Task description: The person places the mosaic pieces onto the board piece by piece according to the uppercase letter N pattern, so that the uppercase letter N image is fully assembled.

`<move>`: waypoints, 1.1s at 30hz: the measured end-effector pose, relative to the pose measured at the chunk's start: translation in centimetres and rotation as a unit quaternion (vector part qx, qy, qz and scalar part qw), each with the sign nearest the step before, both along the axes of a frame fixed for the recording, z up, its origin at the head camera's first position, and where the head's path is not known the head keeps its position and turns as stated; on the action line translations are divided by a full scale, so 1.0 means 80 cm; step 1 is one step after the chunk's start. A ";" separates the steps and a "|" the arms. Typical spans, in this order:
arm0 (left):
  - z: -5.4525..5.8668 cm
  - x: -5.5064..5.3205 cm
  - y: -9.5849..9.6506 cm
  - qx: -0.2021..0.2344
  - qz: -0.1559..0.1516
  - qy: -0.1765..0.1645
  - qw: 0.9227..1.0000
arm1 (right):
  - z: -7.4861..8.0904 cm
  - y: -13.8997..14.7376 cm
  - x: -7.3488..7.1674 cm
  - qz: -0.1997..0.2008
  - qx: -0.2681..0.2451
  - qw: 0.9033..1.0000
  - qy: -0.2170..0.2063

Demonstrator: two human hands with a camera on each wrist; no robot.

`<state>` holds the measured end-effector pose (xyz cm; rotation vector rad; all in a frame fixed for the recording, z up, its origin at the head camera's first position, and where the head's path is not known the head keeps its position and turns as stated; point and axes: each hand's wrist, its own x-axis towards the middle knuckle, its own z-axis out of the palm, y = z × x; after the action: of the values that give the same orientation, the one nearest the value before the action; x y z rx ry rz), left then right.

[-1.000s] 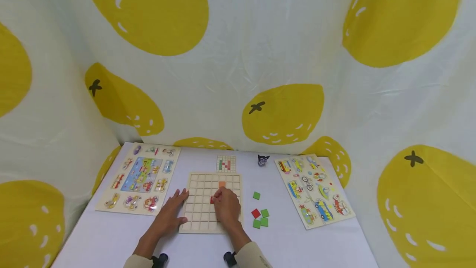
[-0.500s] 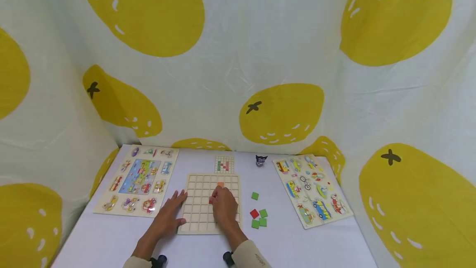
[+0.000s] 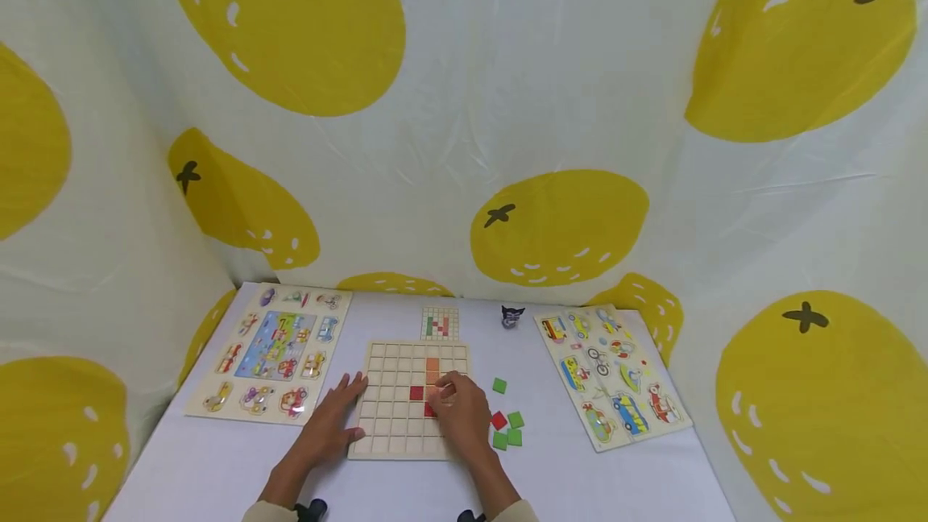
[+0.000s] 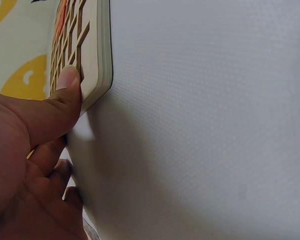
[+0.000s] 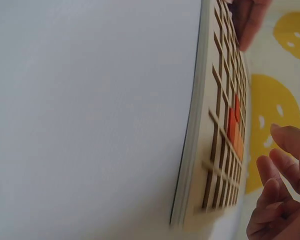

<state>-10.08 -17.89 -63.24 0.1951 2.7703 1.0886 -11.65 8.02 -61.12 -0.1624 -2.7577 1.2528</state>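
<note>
A wooden grid board (image 3: 391,448) lies flat in front of me. Toward its right side sit orange tiles (image 3: 432,364), one red tile (image 3: 416,393) and another red tile (image 3: 431,409) lower down. My left hand (image 3: 330,421) rests at the board's left edge, fingers stretched out, thumb on the near corner, as the left wrist view also shows. Over the right part of the board is my right hand (image 3: 462,417), hiding some squares. In the right wrist view its fingers (image 5: 290,170) are bent loosely and apart, with no tile between them.
Right of the board lie several loose green tiles (image 3: 499,385) and a red tile (image 3: 499,420). A small pattern card (image 3: 440,324) and a dark figurine (image 3: 511,316) are behind. Picture puzzle boards (image 3: 254,349) flank both sides, the other puzzle board (image 3: 612,373) at right.
My right hand has drawn back to the right from the red tile, uncovering it and another red tile below. The left hand stays at the board's edge.
</note>
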 end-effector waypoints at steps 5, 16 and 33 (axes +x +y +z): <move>0.001 0.001 0.000 -0.005 -0.001 0.004 1.000 | 0.007 0.044 0.012 -0.038 0.017 0.999 -0.008; -0.001 -0.001 -0.005 -0.012 -0.006 0.005 1.000 | -0.006 0.124 0.031 -0.076 0.071 0.993 -0.055; -0.008 -0.004 -0.003 -0.009 -0.003 -0.007 1.000 | -0.022 0.115 0.024 -0.058 0.077 0.993 -0.064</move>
<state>-10.37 -18.15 -63.89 0.1926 2.7647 1.0585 -9.70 17.24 -62.90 -0.3973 -2.8906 1.0301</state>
